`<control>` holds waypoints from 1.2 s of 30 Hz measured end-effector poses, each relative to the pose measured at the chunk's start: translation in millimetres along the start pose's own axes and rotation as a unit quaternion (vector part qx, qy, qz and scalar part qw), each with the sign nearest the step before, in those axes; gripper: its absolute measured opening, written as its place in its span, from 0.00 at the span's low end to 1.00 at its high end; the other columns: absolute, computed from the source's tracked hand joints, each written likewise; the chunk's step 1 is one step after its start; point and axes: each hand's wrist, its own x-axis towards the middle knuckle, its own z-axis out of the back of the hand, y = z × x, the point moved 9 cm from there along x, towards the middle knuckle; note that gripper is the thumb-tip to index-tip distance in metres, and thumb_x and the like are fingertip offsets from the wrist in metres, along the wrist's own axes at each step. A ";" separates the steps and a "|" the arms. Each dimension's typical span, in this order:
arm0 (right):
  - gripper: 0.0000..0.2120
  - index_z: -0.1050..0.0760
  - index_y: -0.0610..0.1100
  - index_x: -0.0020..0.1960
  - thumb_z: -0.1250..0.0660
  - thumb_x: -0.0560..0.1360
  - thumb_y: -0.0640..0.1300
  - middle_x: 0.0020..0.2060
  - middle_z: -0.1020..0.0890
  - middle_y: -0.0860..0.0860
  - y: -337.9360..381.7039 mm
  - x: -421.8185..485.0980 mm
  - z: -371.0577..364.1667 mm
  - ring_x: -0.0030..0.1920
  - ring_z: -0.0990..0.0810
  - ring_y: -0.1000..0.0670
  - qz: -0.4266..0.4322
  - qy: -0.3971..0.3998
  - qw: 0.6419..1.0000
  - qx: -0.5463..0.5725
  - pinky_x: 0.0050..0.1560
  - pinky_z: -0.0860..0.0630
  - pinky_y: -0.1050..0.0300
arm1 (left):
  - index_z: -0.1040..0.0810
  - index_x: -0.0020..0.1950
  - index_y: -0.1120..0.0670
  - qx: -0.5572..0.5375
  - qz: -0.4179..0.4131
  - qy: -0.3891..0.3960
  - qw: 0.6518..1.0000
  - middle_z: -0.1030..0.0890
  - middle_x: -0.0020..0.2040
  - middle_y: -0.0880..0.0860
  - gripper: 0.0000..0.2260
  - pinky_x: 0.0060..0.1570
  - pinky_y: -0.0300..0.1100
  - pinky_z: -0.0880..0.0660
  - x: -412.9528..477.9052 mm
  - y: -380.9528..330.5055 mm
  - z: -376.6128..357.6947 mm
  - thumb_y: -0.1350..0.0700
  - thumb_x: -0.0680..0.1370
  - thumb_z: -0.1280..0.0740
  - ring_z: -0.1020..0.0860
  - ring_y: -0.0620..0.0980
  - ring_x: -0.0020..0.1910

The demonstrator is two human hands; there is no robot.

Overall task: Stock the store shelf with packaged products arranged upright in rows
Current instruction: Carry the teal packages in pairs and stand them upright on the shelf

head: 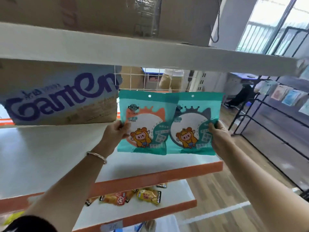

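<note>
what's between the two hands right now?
Head view: two upright teal pouches, edges overlapping: orange pouch gripped by the left hand, grey pouch by the right hand.

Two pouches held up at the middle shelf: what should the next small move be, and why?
Probably set both down standing, side by side. The left hand pinches the left pouch, the right hand the right pouch; both are upright, edges overlapping, over the bare shelf right of the cardboard box.
</note>
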 end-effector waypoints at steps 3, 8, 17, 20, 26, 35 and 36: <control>0.08 0.28 0.44 0.55 0.45 0.81 0.40 0.46 0.21 0.49 -0.5 41.2 -6.6 0.48 0.23 0.48 0.010 0.005 1.000 -0.003 0.53 0.25 0.46 | 0.25 0.53 0.62 0.023 -0.001 -0.019 1.000 0.23 0.50 0.60 0.10 0.50 0.48 0.22 26.0 3.2 -2.8 0.56 0.77 0.35 0.23 0.56 0.47; 0.10 0.27 0.47 0.47 0.45 0.81 0.39 0.45 0.22 0.50 -11.4 101.0 -34.5 0.46 0.22 0.50 0.010 0.000 0.999 0.039 0.44 0.24 0.51 | 0.27 0.55 0.64 0.011 0.000 -0.056 0.998 0.23 0.51 0.61 0.12 0.51 0.49 0.23 75.1 16.3 -4.3 0.57 0.78 0.36 0.24 0.56 0.47; 0.06 0.29 0.43 0.55 0.43 0.80 0.40 0.48 0.22 0.48 -24.6 168.1 -75.7 0.53 0.22 0.45 0.007 0.031 0.999 -0.029 0.56 0.23 0.42 | 0.28 0.48 0.58 0.047 -0.004 -0.098 0.994 0.24 0.52 0.62 0.03 0.44 0.45 0.22 137.4 20.0 1.9 0.59 0.77 0.36 0.22 0.55 0.45; 0.04 0.27 0.51 0.49 0.39 0.78 0.43 0.51 0.21 0.50 -36.4 185.7 -66.1 0.54 0.22 0.45 0.031 0.022 0.985 -0.166 0.56 0.23 0.41 | 0.28 0.50 0.62 0.154 0.016 -0.097 0.983 0.22 0.51 0.61 0.06 0.50 0.54 0.22 146.4 29.6 7.4 0.63 0.75 0.33 0.21 0.59 0.48; 0.06 0.25 0.46 0.51 0.40 0.79 0.44 0.46 0.19 0.50 -42.9 194.3 -64.2 0.46 0.20 0.48 0.050 0.025 0.968 -0.245 0.45 0.23 0.53 | 0.27 0.47 0.64 0.223 -0.012 -0.116 0.968 0.21 0.48 0.62 0.06 0.48 0.53 0.22 152.2 30.7 7.2 0.62 0.76 0.34 0.21 0.59 0.46; 0.10 0.25 0.53 0.40 0.41 0.78 0.51 0.44 0.19 0.52 -70.1 254.1 -59.3 0.49 0.20 0.44 0.053 0.044 0.959 -0.275 0.58 0.27 0.39 | 0.27 0.47 0.63 0.194 -0.013 -0.135 0.972 0.21 0.48 0.61 0.08 0.49 0.55 0.21 161.8 35.9 9.1 0.57 0.77 0.36 0.21 0.58 0.46; 0.10 0.25 0.52 0.41 0.41 0.78 0.51 0.43 0.18 0.53 -65.6 245.1 -61.0 0.49 0.19 0.44 0.057 0.045 0.956 -0.286 0.58 0.27 0.39 | 0.28 0.47 0.63 0.202 -0.018 -0.132 0.970 0.21 0.48 0.60 0.08 0.49 0.55 0.21 161.9 34.9 8.9 0.57 0.77 0.36 0.21 0.58 0.46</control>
